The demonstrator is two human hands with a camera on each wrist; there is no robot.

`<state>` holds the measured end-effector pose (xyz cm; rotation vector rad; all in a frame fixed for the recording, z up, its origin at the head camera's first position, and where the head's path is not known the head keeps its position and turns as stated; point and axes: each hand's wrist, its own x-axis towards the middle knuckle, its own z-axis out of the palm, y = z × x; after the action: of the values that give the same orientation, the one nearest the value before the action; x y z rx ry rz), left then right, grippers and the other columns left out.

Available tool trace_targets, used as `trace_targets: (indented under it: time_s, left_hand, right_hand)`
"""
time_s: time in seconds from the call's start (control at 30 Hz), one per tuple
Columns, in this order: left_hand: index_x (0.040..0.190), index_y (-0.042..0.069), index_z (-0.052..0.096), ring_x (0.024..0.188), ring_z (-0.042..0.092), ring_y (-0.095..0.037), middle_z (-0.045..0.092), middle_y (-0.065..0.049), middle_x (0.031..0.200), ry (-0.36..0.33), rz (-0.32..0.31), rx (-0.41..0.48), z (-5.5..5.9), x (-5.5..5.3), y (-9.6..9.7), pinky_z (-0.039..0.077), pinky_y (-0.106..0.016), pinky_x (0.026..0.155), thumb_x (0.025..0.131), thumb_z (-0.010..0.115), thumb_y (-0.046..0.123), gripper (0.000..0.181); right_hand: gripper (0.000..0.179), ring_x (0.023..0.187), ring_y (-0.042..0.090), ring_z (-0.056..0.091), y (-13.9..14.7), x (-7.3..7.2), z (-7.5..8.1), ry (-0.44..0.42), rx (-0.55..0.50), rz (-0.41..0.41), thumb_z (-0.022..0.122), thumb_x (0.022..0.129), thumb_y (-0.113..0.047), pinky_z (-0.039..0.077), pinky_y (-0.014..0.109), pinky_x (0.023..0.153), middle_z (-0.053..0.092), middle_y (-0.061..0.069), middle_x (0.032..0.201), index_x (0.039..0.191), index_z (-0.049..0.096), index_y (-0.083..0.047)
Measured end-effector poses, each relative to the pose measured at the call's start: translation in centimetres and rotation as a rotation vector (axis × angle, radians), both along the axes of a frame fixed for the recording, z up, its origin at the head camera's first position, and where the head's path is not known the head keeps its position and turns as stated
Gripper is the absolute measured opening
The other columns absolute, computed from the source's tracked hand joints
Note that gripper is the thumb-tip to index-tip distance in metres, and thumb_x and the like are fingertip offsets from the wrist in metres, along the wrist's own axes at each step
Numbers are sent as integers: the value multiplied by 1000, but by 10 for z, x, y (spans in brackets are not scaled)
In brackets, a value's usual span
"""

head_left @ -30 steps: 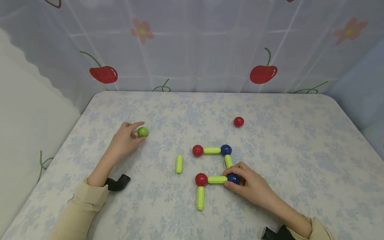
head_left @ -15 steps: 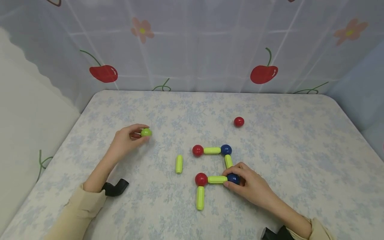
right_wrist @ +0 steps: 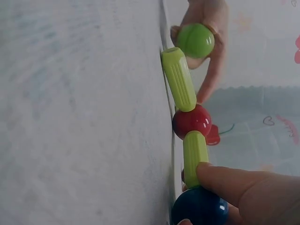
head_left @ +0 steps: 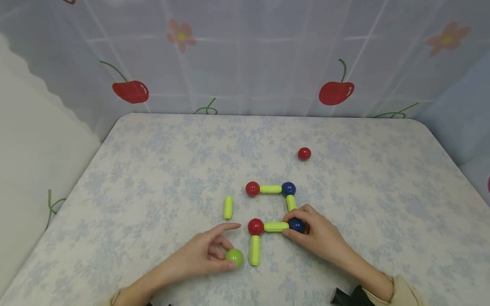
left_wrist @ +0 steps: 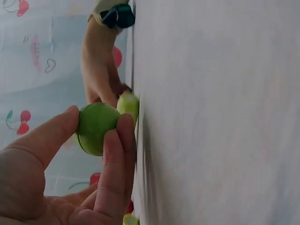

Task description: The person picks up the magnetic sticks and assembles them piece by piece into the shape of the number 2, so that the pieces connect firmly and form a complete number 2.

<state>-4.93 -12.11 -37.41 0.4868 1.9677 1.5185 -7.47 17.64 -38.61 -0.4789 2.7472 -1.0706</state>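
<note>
Between thumb and fingers, my left hand (head_left: 203, 257) pinches a green ball (head_left: 235, 257); the left wrist view shows the ball (left_wrist: 97, 129) in the fingertips. Just right of it lies a yellow-green rod (head_left: 255, 250), its far end against a red ball (head_left: 255, 227). From that ball another rod (head_left: 275, 227) runs right to a blue ball (head_left: 296, 225). My right hand (head_left: 321, 233) grips this blue ball, thumb touching the rod's end, as the right wrist view shows with the thumb (right_wrist: 225, 180). A third rod (head_left: 291, 203) leads away from the right hand to a farther blue ball (head_left: 289, 188).
A rod (head_left: 270, 189) joins the farther blue ball to another red ball (head_left: 252, 188). One loose rod (head_left: 228, 208) lies left of the chain. Farther back sits a separate red ball (head_left: 304, 154). A patterned cloth covers the table (head_left: 153, 140); a printed curtain (head_left: 245, 55) hangs behind.
My left hand has carried the green ball from the left side of the table toward the near end of the chain. The right hand stays on its blue ball.
</note>
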Motion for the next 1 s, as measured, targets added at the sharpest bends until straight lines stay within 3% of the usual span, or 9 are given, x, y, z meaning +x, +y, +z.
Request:
trace_targets:
  time_s: [0.17,0.33,0.57,0.83,1.0]
  left_hand:
    - [149,12,17,76,65,-18,65,-1,94,-118,-44,81,-10,16,12,51,-26,72,83,73,14,87]
    - [151,12,5,78,66,-20,66,-3,95,-192,-21,129,-13,21,20,50,-26,73,82,74,13,97]
    - [150,7,3,80,66,-22,66,-5,95,-249,9,147,-14,23,26,49,-24,77,83,73,11,97]
    - [150,8,5,79,66,-21,66,-4,94,-237,7,151,-16,24,29,50,-25,75,81,73,9,97]
    - [149,4,5,83,66,-23,66,-8,98,-317,-17,203,-16,23,30,48,-27,81,84,71,9,93]
  right_hand:
    - [16,61,13,40,-1,-2,1,-13,-7,1,74,82,-24,37,27,50,48,-3,85,96,66,-23]
    - [15,62,14,40,0,-4,0,-24,-27,19,73,83,-24,37,27,51,47,-2,84,96,66,-22]
    - [15,64,16,40,2,-11,1,-51,-69,67,73,83,-24,37,28,53,47,0,83,96,66,-19]
    - [12,65,17,39,4,-16,4,-75,-114,118,71,85,-24,35,27,54,46,1,81,94,66,-17]
    - [13,65,18,38,4,-18,6,-88,-125,114,71,85,-23,34,28,54,46,2,81,94,66,-16]
